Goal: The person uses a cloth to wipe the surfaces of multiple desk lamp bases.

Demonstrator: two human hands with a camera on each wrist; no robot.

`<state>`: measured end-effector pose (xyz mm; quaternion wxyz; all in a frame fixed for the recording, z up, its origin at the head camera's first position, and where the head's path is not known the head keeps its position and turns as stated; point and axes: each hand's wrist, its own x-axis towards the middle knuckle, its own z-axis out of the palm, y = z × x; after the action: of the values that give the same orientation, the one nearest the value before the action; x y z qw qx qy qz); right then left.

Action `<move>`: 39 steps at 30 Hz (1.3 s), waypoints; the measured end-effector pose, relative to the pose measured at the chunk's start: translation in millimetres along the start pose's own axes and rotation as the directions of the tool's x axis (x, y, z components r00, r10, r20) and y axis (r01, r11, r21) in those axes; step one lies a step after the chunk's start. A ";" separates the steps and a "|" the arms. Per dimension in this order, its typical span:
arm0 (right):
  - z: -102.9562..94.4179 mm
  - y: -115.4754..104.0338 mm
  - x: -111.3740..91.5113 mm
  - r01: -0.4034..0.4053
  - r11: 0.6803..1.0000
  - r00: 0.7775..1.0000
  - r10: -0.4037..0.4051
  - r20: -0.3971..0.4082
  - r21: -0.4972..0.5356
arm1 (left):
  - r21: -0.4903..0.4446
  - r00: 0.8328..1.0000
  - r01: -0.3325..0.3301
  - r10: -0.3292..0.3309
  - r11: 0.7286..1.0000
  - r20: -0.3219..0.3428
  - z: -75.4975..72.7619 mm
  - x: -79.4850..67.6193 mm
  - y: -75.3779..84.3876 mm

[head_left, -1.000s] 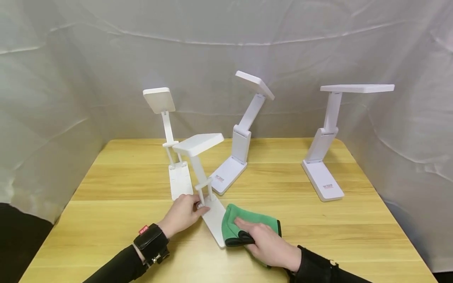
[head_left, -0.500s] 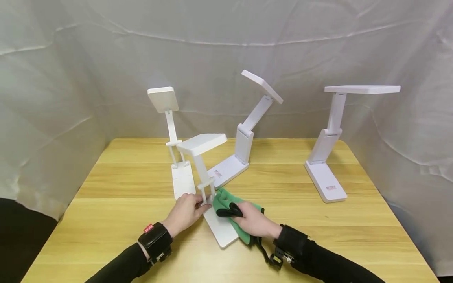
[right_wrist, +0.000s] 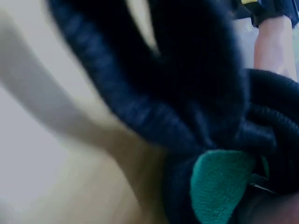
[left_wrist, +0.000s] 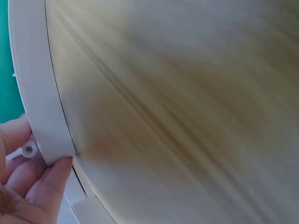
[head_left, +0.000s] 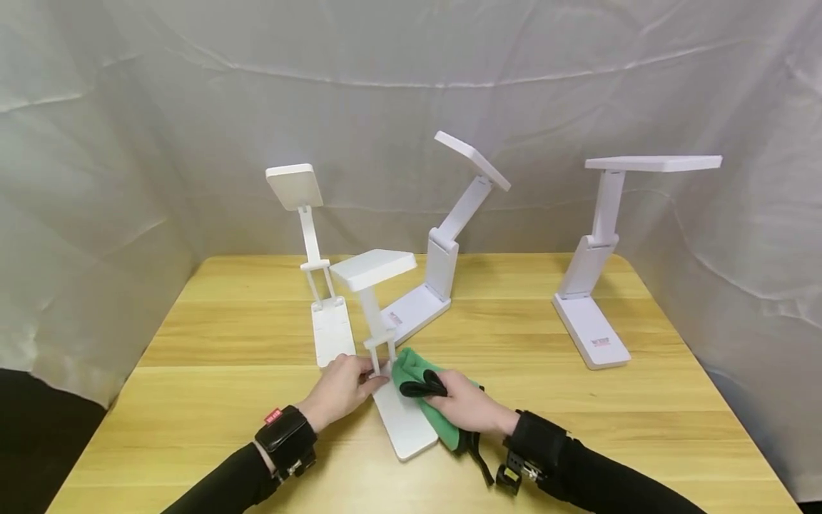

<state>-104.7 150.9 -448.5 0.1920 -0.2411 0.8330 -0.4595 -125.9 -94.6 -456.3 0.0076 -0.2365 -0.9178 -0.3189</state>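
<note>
A white folding desk lamp (head_left: 403, 421) stands at the front middle, its panel head raised over its base. My left hand (head_left: 343, 385) grips the far end of the base, beside the hinge struts; in the left wrist view its thumb and fingers (left_wrist: 49, 186) pinch the base edge. My right hand (head_left: 472, 407) holds a bunched green cloth (head_left: 411, 368) with black edging against the right side of that base, near the hinge. Black trim and some green pile of the cloth (right_wrist: 222, 184) fill much of the blurred right wrist view.
Three more white desk lamps stand behind: one at left (head_left: 332, 332), one in the middle (head_left: 417, 310), one at right (head_left: 592, 332). The left lamp's base lies right by my left hand. A pale fabric backdrop (head_left: 385, 143) surrounds the wooden table (head_left: 546, 400).
My right hand has slid the cloth from the near end of the lamp base up to the hinge end. My left hand keeps its hold; the lamp has shifted slightly in view.
</note>
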 end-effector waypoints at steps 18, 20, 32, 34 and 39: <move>-22.4 15.0 -39.9 -0.036 0.999 0.999 0.036 0.026 0.024 | 0.003 0.999 -0.038 0.038 0.999 -0.015 19.0 20.7 19.2; -25.0 15.6 -35.4 -0.043 0.999 0.999 0.042 0.016 0.030 | 0.017 0.998 -0.047 0.048 0.999 -0.034 20.8 22.3 20.8; -33.9 24.3 -31.2 0.034 0.993 0.999 -0.037 -0.019 -0.112 | 0.009 0.997 -0.055 0.056 0.998 -0.059 28.5 28.2 23.7; -34.9 25.1 -44.3 0.035 0.993 0.999 -0.035 0.005 -0.111 | 0.005 0.997 -0.053 0.053 0.999 -0.052 28.6 28.7 23.6; -36.6 25.9 -48.2 0.043 0.992 0.999 -0.040 0.027 -0.119 | 0.010 0.997 -0.059 0.059 0.998 -0.041 28.2 30.1 24.9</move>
<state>-91.4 215.4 -447.5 0.1782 -0.2749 0.8513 -0.4098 -137.9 -48.0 -459.3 0.0369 -0.2568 -0.9114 -0.3194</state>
